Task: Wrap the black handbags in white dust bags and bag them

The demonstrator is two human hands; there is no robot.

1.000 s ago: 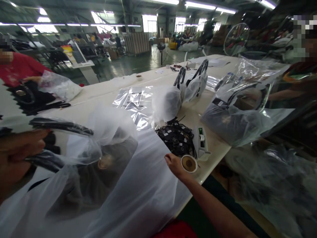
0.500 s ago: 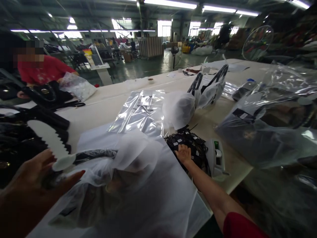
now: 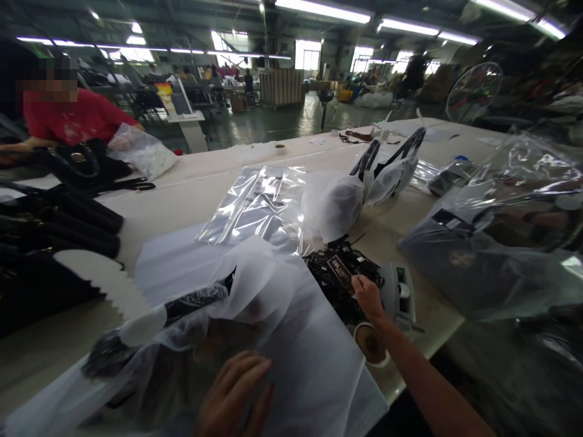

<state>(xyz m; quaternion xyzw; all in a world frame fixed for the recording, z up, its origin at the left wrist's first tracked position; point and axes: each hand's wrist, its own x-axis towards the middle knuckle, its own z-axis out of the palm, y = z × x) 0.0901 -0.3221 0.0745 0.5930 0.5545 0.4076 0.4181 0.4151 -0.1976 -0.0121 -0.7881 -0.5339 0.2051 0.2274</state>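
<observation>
My right hand (image 3: 367, 296) pinches a dark hang tag (image 3: 339, 271) with light lettering, just above a pile of black corded tags (image 3: 316, 267). Low in the middle is my left hand (image 3: 235, 391), its fingers stretched out and holding nothing, over a handbag wrapped in thin white sheeting (image 3: 255, 285). Whether that hand touches the wrapping I cannot tell. The bag's plastic-wrapped black handle (image 3: 198, 301) lies to the left. A white serrated strip (image 3: 107, 279) curves up from the handle.
A grey-white dispenser (image 3: 403, 294) and a tape roll (image 3: 371, 344) are beside my right forearm. Clear plastic sheets (image 3: 255, 203) and another wrapped bag (image 3: 339, 206) lie beyond. A bagged handbag (image 3: 455, 255) stands right. Black bags (image 3: 68, 224) and a co-worker in red (image 3: 82, 115) are left.
My left hand has left the bag handle and moved right, its fingers now stretched out. My right hand has drawn back slightly from the pile with one tag in its fingers.
</observation>
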